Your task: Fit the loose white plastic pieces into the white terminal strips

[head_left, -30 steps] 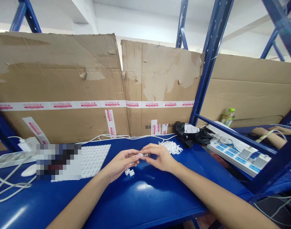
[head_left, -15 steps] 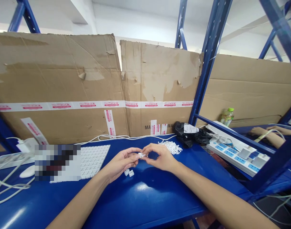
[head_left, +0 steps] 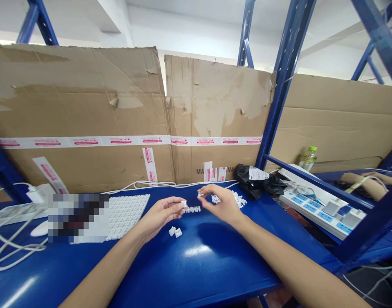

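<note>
Right hand (head_left: 220, 205), grip closed on a small white plastic piece (head_left: 200, 194), sits just above-right of a white plastic strip (head_left: 191, 209) lying crosswise on the blue surface (head_left: 196, 273); left hand (head_left: 162, 215) is nearer, grip closed on a second piece (head_left: 183, 203).

Assembly workshop, blue steel racking (head_left: 287, 72), taped cardboard sheets (head_left: 87, 98), power strip (head_left: 321, 211), loose white plastic parts (head_left: 191, 209)

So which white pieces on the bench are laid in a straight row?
The short strip between your left hand and right hand; the pair nearer you and the heap beyond lie bunched, not lined up.
</note>
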The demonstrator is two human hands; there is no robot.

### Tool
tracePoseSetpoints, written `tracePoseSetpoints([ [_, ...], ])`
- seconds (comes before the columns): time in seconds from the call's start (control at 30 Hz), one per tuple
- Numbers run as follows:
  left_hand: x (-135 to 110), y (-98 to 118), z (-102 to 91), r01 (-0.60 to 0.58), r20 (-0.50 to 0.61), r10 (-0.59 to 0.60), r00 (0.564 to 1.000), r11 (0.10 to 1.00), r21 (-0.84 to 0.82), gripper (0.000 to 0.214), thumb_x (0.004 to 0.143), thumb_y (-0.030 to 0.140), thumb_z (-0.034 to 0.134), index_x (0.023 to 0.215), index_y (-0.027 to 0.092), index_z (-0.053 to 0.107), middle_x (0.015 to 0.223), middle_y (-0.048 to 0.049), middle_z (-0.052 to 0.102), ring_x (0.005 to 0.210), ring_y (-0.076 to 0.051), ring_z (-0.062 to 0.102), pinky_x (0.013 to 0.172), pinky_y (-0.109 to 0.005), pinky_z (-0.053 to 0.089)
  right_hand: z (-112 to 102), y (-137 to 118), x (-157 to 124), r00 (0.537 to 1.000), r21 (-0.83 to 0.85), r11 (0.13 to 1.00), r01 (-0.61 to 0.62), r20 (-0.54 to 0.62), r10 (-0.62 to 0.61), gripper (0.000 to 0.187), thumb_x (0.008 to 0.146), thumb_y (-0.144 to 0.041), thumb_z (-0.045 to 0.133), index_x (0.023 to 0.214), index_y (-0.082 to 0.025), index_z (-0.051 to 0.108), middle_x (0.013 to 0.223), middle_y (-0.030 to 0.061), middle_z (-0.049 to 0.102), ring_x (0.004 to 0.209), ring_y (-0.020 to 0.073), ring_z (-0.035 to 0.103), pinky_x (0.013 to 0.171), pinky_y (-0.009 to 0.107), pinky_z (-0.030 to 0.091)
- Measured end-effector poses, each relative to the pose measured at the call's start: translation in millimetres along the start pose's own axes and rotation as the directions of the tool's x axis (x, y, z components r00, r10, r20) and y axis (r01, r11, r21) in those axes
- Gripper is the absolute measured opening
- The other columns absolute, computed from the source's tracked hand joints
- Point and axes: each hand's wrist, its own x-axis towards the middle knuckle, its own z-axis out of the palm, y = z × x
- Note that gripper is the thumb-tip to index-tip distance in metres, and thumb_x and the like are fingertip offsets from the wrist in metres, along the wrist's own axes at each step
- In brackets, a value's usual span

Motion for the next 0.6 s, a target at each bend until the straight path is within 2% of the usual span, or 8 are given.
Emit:
tracePoseSetpoints([
  [0.07, 2, -1, -7.8, -0.008, -0.061, 0.011, 0.998, 0.999, 0.041, 0.048, 0.081, 0.048, 0.083, 0.116, 0.017, 0.076, 0.111, -0.0144, 0.079, 0.095, -0.024, 0.073, 0.091, -0.04, 0.057, -10, 11, 2, 0.999, -0.075, 0.996, -0.044, 0.015, 0.045, 0.007, 0.099, -0.028, 0.067, 0.102, -0.023, 0.07, 0.104, 0.0065, 0.078, 0.085, 0.0192, 0.075, 0.086, 0.036, 0.061],
  [0.13, 5, -3, -18.0, -0.032, -0.121, 0.048, 0.992, 0.991, 0.131, 0.049, 0.082, 0.049, 0.08, 0.119, 0.018, 0.074, 0.115, -0.0148, 0.08, 0.098, -0.026, 0.076, 0.093, -0.042, 0.059, -24, 27, 2, 0.996, -0.217, 0.975, -0.052, 0.053, 0.065, 0.008, 0.099, -0.026, 0.066, 0.105, -0.022, 0.071, 0.101, 0.0072, 0.077, 0.091, 0.0219, 0.073, 0.088, 0.038, 0.059],
  [0.23, 12, -9, -34.9, -0.06, -0.175, 0.126, 0.976, 0.939, 0.339, 0.042, 0.082, 0.048, 0.075, 0.112, 0.019, 0.075, 0.105, -0.0108, 0.083, 0.091, -0.026, 0.078, 0.088, -0.042, 0.061, -44, 50, 0, 0.976, -0.431, 0.9, -0.063, 0.161, 0.146, 0.008, 0.097, -0.021, 0.067, 0.103, -0.019, 0.072, 0.096, 0.0087, 0.076, 0.095, 0.0263, 0.068, 0.087, 0.04, 0.057],
  [0.33, 16, -16, -49.0, -0.057, -0.188, 0.173, 0.967, 0.864, 0.499, 0.032, 0.081, 0.045, 0.072, 0.102, 0.022, 0.078, 0.099, -0.0079, 0.084, 0.091, -0.028, 0.079, 0.088, -0.041, 0.062, -56, 63, -2, 0.941, -0.555, 0.83, -0.062, 0.244, 0.234, 0.01, 0.093, -0.017, 0.068, 0.1, -0.018, 0.075, 0.093, 0.0106, 0.076, 0.098, 0.0293, 0.064, 0.087, 0.042, 0.055],
  [0.4, 16, -19, -55.1, -0.044, -0.186, 0.179, 0.966, 0.823, 0.567, 0.03, 0.079, 0.044, 0.071, 0.099, 0.023, 0.08, 0.101, -0.0076, 0.085, 0.096, -0.03, 0.08, 0.092, -0.042, 0.06, -58, 64, -3, 0.915, -0.572, 0.819, -0.044, 0.305, 0.263, 0.01, 0.091, -0.017, 0.071, 0.099, -0.017, 0.077, 0.095, 0.0122, 0.076, 0.1, 0.0309, 0.064, 0.091, 0.045, 0.054],
  [0.5, 15, -20, -59.1, -0.005, -0.189, 0.158, 0.969, 0.78, 0.625, 0.027, 0.077, 0.042, 0.07, 0.094, 0.024, 0.082, 0.104, -0.0082, 0.086, 0.101, -0.034, 0.08, 0.094, -0.044, 0.059, -53, 57, -4, 0.896, -0.508, 0.861, -0.034, 0.366, 0.252, 0.016, 0.091, -0.022, 0.075, 0.105, -0.016, 0.078, 0.106, 0.0141, 0.075, 0.107, 0.0326, 0.064, 0.103, 0.053, 0.049],
  [0.6, 13, -19, -59.0, 0.043, -0.197, 0.122, 0.973, 0.739, 0.672, 0.026, 0.076, 0.039, 0.069, 0.092, 0.025, 0.084, 0.102, -0.0082, 0.086, 0.099, -0.036, 0.08, 0.092, -0.044, 0.059, -39, 47, -7, 0.9, -0.362, 0.929, -0.07, 0.379, 0.216, 0.024, 0.097, -0.027, 0.071, 0.118, -0.017, 0.077, 0.116, 0.0138, 0.074, 0.116, 0.0302, 0.064, 0.108, 0.05, 0.049],
])
